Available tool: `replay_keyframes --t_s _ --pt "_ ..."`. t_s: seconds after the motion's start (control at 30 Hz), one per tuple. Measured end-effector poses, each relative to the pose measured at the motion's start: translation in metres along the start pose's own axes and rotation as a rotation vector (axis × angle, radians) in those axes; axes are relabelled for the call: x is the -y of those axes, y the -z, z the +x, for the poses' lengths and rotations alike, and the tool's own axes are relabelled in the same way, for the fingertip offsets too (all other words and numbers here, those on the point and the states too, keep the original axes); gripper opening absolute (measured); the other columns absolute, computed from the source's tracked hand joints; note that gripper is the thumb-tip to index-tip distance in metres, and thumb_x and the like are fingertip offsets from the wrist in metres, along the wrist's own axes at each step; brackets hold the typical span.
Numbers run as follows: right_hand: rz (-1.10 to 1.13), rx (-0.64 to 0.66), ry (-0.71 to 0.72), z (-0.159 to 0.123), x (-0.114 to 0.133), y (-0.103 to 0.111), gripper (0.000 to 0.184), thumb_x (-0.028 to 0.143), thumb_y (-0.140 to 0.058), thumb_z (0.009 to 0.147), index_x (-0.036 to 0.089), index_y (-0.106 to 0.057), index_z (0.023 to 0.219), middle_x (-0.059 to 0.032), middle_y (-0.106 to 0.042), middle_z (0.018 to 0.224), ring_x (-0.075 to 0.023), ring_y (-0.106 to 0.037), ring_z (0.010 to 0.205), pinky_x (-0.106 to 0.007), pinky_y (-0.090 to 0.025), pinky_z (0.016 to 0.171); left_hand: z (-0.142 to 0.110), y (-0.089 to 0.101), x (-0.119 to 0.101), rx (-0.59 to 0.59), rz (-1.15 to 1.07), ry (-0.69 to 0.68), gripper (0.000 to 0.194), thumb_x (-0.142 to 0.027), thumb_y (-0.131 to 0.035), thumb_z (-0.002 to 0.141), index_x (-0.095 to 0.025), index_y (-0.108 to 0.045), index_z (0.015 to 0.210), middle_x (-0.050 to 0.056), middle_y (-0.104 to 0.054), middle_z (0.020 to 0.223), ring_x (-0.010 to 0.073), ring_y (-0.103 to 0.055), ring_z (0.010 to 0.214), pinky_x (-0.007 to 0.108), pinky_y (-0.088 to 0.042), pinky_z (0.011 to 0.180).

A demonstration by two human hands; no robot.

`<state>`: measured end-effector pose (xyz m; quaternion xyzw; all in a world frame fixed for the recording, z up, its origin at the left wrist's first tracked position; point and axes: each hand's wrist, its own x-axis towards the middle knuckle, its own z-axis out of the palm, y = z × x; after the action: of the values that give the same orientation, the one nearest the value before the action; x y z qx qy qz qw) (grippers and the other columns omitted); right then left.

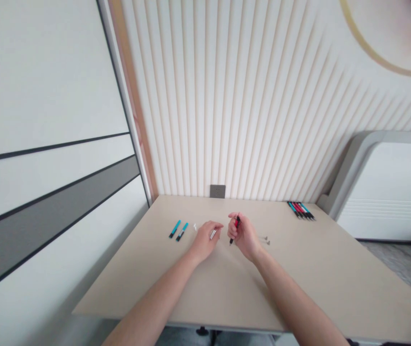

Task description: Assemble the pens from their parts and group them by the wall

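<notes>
My right hand (243,235) is closed round a red and black pen (237,222), held steeply with its tip pointing down over the table. Just left of it, my left hand (206,239) is curled low over the tabletop, with a thin whitish stick-like piece (212,234) at its fingers; its exact kind is too small to tell. Two blue and black pen parts, one (175,229) beside the other (182,232), lie left of my left hand. Small white bits (195,227) rest between them and that hand. Thin pieces with grey ends (267,242) lie right of my right hand.
A row of several blue, red and black pens (301,210) lies at the table's back right. The beige table (227,298) meets a ribbed wall with a dark socket (217,191). A white cabinet (54,250) borders the left, a pale headboard-like panel (389,187) the right.
</notes>
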<state>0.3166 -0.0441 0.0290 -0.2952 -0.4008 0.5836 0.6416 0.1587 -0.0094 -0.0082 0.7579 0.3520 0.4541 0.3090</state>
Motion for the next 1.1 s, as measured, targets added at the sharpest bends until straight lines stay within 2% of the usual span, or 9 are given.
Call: replay_keyframes --t_s 0.17,0.27,0.37,0.53,0.6,0.73,0.8,0.9,1.1 --pt "-0.034 -0.038 0.007 0.001 -0.004 0.002 0.035 0.057 -0.056 0.087 0.022 -0.059 0.091 0.0062 -0.041 0.058 -0.0105 -0.034 0.047 -0.024 -0.03 0.046 -0.001 0.0 -0.006 0.052 0.012 -0.014 0.019 -0.025 -0.056 0.088 -0.022 -0.072 0.097 0.007 -0.071 0.094 0.0231 -0.062 0.092 0.037 -0.045 0.09" --pt "-0.039 -0.029 0.009 0.002 -0.006 0.003 0.041 0.062 -0.054 0.088 0.021 -0.062 0.092 0.0033 -0.046 0.063 -0.0111 -0.04 0.051 -0.026 -0.035 0.049 -0.002 0.0 -0.011 0.096 0.01 -0.027 0.018 -0.025 -0.057 0.089 -0.022 -0.073 0.095 0.007 -0.071 0.094 0.0235 -0.063 0.093 0.037 -0.045 0.09" --pt "-0.033 -0.017 0.027 0.003 -0.009 0.005 0.039 0.059 -0.057 0.088 0.022 -0.064 0.094 0.0013 -0.052 0.068 -0.0119 -0.046 0.056 -0.026 -0.041 0.054 -0.003 0.0 -0.015 0.135 -0.002 -0.021 0.019 -0.027 -0.057 0.089 -0.021 -0.073 0.098 0.008 -0.072 0.095 0.0239 -0.063 0.094 0.036 -0.046 0.088" --pt "-0.065 -0.02 0.048 0.003 -0.014 0.004 0.033 0.053 -0.063 0.086 0.024 -0.063 0.101 -0.0039 -0.066 0.09 -0.0175 -0.061 0.08 -0.031 -0.05 0.071 -0.005 -0.001 -0.015 0.197 -0.039 0.021 0.031 -0.026 -0.063 0.086 -0.019 -0.067 0.116 0.007 -0.072 0.097 0.0222 -0.066 0.087 0.032 -0.047 0.079" --pt "-0.064 -0.019 0.058 0.002 -0.014 0.003 0.033 0.054 -0.062 0.086 0.025 -0.062 0.101 -0.0059 -0.07 0.1 -0.0203 -0.063 0.094 -0.035 -0.051 0.08 -0.005 -0.002 -0.015 0.217 -0.04 0.031 0.027 -0.024 -0.064 0.083 -0.02 -0.07 0.11 0.006 -0.072 0.095 0.0218 -0.065 0.085 0.031 -0.046 0.076" --pt "-0.102 -0.01 0.07 0.0 -0.015 0.002 0.035 0.056 -0.059 0.088 0.026 -0.06 0.105 -0.0079 -0.07 0.113 -0.0225 -0.06 0.112 -0.04 -0.046 0.096 -0.007 -0.005 -0.015 0.248 -0.021 0.036 0.009 -0.022 -0.066 0.08 -0.019 -0.074 0.081 0.002 -0.071 0.079 0.0196 -0.061 0.075 0.028 -0.042 0.068" --pt "-0.158 0.002 0.076 0.0 -0.016 0.004 0.038 0.056 -0.055 0.09 0.026 -0.059 0.112 -0.0085 -0.069 0.119 -0.0227 -0.059 0.117 -0.041 -0.044 0.1 -0.007 -0.005 -0.015 0.245 -0.016 0.04 0.009 -0.022 -0.065 0.081 -0.019 -0.073 0.079 0.001 -0.069 0.074 0.0176 -0.059 0.069 0.026 -0.04 0.065" --pt "-0.291 0.013 0.084 -0.001 -0.018 0.007 0.044 0.057 -0.056 0.09 0.025 -0.059 0.12 -0.009 -0.069 0.118 -0.0232 -0.061 0.112 -0.04 -0.046 0.097 -0.005 -0.004 -0.016 0.206 -0.016 0.055 0.014 -0.027 -0.062 0.085 -0.017 -0.071 0.088 0.001 -0.068 0.073 0.0159 -0.056 0.066 0.025 -0.04 0.063" --pt "-0.542 0.108 0.151 -0.003 -0.023 0.015 0.039 0.053 -0.061 0.087 0.018 -0.068 0.101 -0.0083 -0.073 0.098 -0.0226 -0.066 0.091 -0.036 -0.051 0.083 -0.002 0.0 -0.013 0.12 0.007 0.062 0.023 -0.033 -0.056 0.091 -0.014 -0.069 0.094 0.003 -0.068 0.077 0.0162 -0.058 0.069 0.025 -0.044 0.064"
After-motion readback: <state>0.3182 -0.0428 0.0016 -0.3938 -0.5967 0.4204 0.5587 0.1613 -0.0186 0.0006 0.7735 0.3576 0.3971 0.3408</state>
